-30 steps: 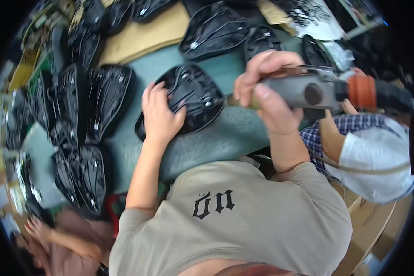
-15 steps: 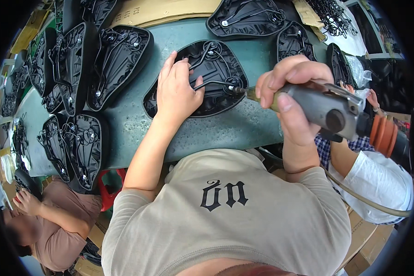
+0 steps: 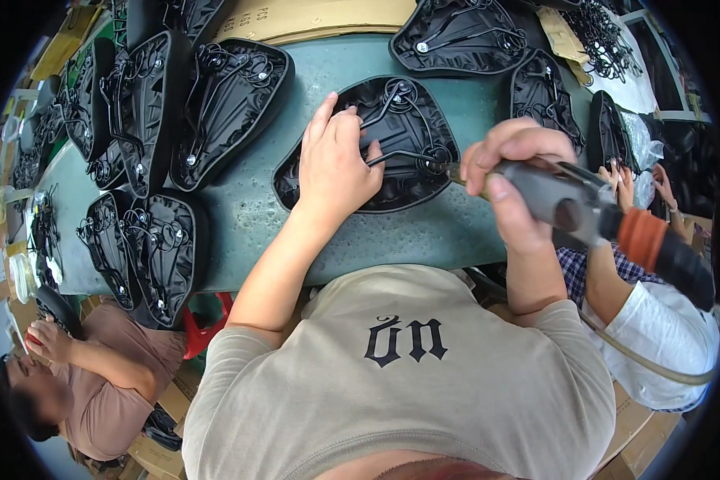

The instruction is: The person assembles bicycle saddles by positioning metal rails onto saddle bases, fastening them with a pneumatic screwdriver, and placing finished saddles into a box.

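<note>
An upside-down black bicycle saddle (image 3: 396,190) lies on the green table in front of me, its bent metal rails (image 3: 400,153) facing up. My left hand (image 3: 334,166) lies over the saddle's left part, fingers and thumb curled about the rails and holding it down. In my right hand (image 3: 524,146) is a grey power screwdriver (image 3: 540,194) with an orange ring at its rear. Its bit reaches the fastener at the right end of the rails; the exact contact is too small to make out.
More upturned saddles (image 3: 230,112) stand and lean at the left, with others (image 3: 460,40) at the back right. Flattened cardboard (image 3: 312,18) lies along the far edge. A hose (image 3: 640,362) trails at my right. Co-workers sit at both sides, one at the left (image 3: 120,344).
The whole view has shifted, so the scene sits farther right. Relative to the saddle, my right hand and the screwdriver have come closer to it. My left hand stays on the saddle.
</note>
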### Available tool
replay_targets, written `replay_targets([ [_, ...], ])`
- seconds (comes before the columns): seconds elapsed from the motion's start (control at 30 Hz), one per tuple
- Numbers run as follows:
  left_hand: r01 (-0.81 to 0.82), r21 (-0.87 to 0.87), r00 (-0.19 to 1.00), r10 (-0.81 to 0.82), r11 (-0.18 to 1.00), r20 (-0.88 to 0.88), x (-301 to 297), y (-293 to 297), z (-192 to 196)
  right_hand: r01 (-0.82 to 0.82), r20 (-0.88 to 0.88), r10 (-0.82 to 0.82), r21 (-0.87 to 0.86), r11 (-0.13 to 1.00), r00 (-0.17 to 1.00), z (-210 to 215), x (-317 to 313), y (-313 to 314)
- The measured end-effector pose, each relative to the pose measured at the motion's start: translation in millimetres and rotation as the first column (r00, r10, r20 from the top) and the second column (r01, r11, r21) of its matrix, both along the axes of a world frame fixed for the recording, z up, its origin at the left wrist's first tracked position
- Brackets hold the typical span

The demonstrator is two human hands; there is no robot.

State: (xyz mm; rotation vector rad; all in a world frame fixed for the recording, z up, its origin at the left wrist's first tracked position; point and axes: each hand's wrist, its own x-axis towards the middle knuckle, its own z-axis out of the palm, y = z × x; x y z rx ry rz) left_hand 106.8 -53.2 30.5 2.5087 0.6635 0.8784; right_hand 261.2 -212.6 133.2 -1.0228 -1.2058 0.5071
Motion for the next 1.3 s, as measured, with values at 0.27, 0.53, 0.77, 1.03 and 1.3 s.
replay_targets([
  [0.27,-0.061,0.011,0.998,0.061,0.998,0.005,-1,1,15,-0.015,-0.164,0.024,0.056,0.998,0.986,-16,1,16],
  [0.53,-0.007,0.024,0.999,0.006,1.000,0.054,-8,-8,12,0.010,-0.098,-0.003,0.070,0.998,0.995,15,-10,-4],
  [0.77,-0.056,-0.053,0.996,0.052,0.997,-0.073,-27,-5,25,0.197,-0.051,-0.192,0.136,0.971,0.980,22,20,-21],
  [1.03,-0.247,0.037,0.949,0.234,0.968,0.210,-145,32,138,0.244,-0.077,-0.251,-0.094,0.965,0.965,-44,33,2],
  [1.3,-0.790,-0.499,0.239,0.928,0.357,0.285,-351,246,175,0.239,-0.019,-0.246,-0.168,0.956,0.969,-48,22,11],
])
